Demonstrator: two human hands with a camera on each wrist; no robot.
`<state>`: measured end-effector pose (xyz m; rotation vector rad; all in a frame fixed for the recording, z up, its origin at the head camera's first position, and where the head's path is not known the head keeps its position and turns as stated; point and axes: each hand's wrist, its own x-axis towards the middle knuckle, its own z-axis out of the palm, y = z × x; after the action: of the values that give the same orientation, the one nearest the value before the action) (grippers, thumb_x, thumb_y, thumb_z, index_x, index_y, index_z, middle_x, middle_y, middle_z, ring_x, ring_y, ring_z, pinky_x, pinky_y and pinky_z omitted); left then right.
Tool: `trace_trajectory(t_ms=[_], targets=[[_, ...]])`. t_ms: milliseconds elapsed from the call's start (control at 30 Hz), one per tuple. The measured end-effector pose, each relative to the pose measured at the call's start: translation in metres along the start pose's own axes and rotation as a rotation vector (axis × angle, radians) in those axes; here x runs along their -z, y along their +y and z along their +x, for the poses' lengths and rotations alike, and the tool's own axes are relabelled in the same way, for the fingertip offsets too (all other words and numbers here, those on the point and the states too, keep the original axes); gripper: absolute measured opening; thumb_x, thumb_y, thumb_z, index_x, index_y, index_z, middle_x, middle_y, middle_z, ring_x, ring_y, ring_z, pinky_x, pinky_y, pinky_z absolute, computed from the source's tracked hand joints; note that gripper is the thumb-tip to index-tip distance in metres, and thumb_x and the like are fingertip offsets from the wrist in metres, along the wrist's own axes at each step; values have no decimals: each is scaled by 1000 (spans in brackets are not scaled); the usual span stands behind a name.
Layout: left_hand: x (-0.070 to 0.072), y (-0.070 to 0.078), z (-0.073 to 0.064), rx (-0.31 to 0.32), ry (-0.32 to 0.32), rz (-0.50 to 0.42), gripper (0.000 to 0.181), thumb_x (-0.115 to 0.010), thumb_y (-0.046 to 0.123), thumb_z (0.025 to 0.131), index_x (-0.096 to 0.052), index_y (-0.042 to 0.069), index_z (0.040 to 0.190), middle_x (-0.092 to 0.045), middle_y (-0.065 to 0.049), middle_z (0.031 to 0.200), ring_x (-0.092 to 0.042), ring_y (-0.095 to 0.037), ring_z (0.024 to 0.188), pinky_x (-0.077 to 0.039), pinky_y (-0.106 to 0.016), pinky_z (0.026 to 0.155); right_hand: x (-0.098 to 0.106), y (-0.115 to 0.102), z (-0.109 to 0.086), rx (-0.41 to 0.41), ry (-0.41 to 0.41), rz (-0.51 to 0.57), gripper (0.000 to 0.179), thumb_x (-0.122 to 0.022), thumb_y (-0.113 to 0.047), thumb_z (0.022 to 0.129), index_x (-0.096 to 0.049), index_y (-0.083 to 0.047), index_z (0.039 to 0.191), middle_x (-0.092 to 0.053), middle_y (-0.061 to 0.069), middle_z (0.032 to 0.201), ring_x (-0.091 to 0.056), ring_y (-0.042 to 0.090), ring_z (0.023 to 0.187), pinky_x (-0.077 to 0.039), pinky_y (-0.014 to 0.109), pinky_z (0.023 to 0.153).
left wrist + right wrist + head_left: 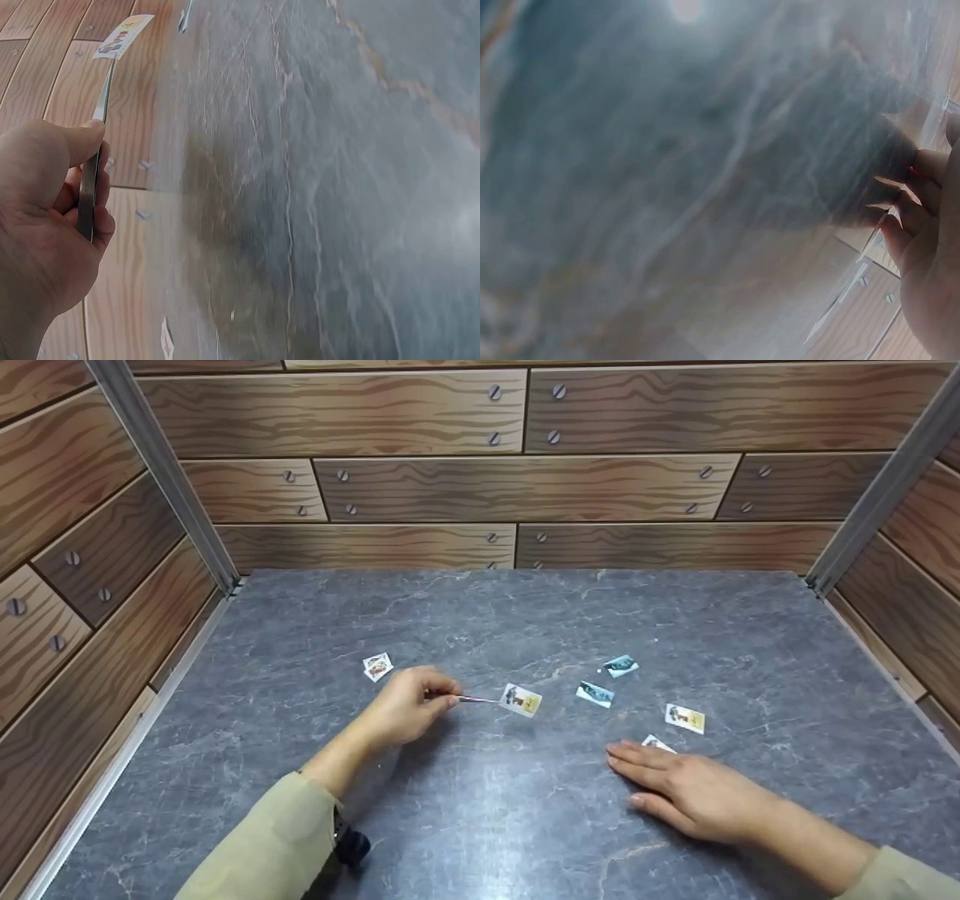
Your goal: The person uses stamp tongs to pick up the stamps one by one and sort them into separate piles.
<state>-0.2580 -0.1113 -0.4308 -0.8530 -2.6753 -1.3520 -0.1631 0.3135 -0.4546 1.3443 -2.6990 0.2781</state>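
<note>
My left hand (412, 705) grips a pair of metal tweezers (91, 180) between thumb and fingers. At the tips of the tweezers is a small picture card (520, 700), white and yellow with a dark figure; in the left wrist view the card (124, 36) appears raised off the table. My right hand (694, 795) rests palm down on the table with its fingers extended. Just beyond its fingertips lies another small card (658, 744), partly hidden by the hand. A matching yellow-and-white card (685, 718) lies a little farther back.
Two blue-green picture cards (595, 694) lie right of the held card, one behind the other. Left of them, past my left hand, are small white cards with red and dark print (377, 667), seemingly overlapping. Wood-patterned walls (420, 487) enclose the grey marbled table (480, 622).
</note>
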Motion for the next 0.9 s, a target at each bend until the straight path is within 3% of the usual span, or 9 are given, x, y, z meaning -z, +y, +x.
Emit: trace_trajectory(t_ms=[267,600,900], targets=[[16,-5,-9,48,21,-39,9,-73,-1,96,-80,1,100,-73,-5,100,-66,-19,95,-56,-36,87,1,-1,-1,12,19,3,48,-63,-30,108,-60,-9,151,-56,5,157,-56,28,139,-51,52,105],[34,-19,-19,1,93,28,7,-74,-1,95,-81,0,98,-74,-6,95,-66,-22,93,-54,-35,85,0,-1,-1,-2,15,-11,48,-63,-32,108,-60,-10,151,-55,4,158,-55,26,140,-49,48,108],[51,-30,-32,40,118,23,8,-73,-2,95,-80,-1,98,-74,-6,95,-64,-19,89,-52,-31,81,-2,0,-1,-4,5,-10,49,-62,-33,108,-59,-10,152,-54,4,159,-54,27,141,-49,50,107]])
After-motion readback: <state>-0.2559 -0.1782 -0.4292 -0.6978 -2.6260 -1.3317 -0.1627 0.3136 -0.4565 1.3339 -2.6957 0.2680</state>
